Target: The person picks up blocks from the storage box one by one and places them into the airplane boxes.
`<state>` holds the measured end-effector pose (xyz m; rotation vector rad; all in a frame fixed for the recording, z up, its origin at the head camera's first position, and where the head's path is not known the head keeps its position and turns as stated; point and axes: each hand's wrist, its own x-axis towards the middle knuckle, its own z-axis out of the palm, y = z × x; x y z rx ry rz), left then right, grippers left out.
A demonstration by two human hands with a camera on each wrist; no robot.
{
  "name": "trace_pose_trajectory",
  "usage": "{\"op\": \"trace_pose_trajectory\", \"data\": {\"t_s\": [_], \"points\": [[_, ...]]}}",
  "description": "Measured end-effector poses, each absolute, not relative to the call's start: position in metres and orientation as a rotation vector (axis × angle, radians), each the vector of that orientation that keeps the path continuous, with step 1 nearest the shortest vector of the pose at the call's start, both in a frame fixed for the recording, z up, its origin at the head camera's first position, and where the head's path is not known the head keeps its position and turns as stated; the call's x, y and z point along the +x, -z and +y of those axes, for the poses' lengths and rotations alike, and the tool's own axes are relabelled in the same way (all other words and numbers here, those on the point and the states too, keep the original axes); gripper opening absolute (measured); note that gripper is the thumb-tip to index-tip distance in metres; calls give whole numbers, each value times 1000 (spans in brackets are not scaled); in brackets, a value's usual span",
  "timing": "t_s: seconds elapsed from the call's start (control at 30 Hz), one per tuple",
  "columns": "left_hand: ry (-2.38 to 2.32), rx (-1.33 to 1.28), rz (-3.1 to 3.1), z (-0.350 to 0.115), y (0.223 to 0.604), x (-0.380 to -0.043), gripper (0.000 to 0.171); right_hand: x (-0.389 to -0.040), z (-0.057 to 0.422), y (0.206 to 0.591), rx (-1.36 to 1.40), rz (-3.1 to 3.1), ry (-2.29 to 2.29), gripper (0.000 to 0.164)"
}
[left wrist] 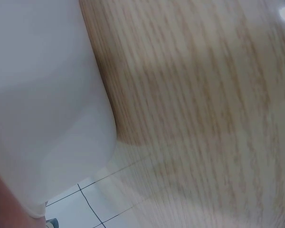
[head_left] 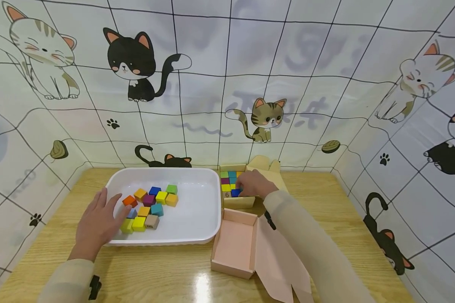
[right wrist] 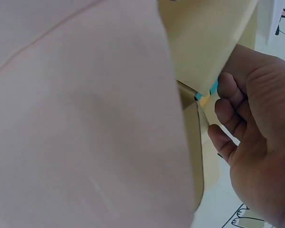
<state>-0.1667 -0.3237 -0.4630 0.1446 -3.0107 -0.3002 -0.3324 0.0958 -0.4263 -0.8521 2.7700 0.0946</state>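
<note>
My left hand (head_left: 100,219) lies over the left rim of a white tray (head_left: 193,210), its fingers spread and holding nothing. The thumb reaches inside, close to several coloured cubes such as an orange-red cube (head_left: 130,201) and a yellow cube (head_left: 139,224). My right hand (head_left: 255,184) reaches into a small yellow cardboard box (head_left: 239,203) packed with coloured cubes. Its fingertips are right at a blue cube (head_left: 236,192), beside a wooden cube marked 6 (head_left: 226,194). In the right wrist view the fingers (right wrist: 226,110) are bent at the box wall; I cannot tell whether they grip a cube.
An open pink cardboard box (head_left: 235,244) stands in front of the yellow box, its lid (head_left: 277,256) folded out under the right forearm. The wooden table (head_left: 167,273) meets a cat-printed cloth (head_left: 204,92) at the back and sides.
</note>
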Motion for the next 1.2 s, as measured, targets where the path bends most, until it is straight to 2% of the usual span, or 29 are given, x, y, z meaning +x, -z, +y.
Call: {"op": "trace_pose_trajectory", "data": {"t_s": [0.27, 0.53, 0.67, 0.93, 1.2], "points": [[306, 148, -3019, -322, 462, -166, 72, -330, 95, 434, -928, 2824, -153, 16], [302, 152, -3016, -322, 463, -166, 72, -333, 93, 428, -894, 2841, -86, 26], [311, 156, -3015, -322, 463, -167, 72, -335, 88, 415, -921, 2889, -64, 24], [305, 158, -3026, -322, 461, -166, 73, -324, 57, 392, -1023, 2936, 82, 26], [316, 163, -3019, -321, 460, -166, 73, -308, 11, 382, -1067, 2891, 5, 31]]}}
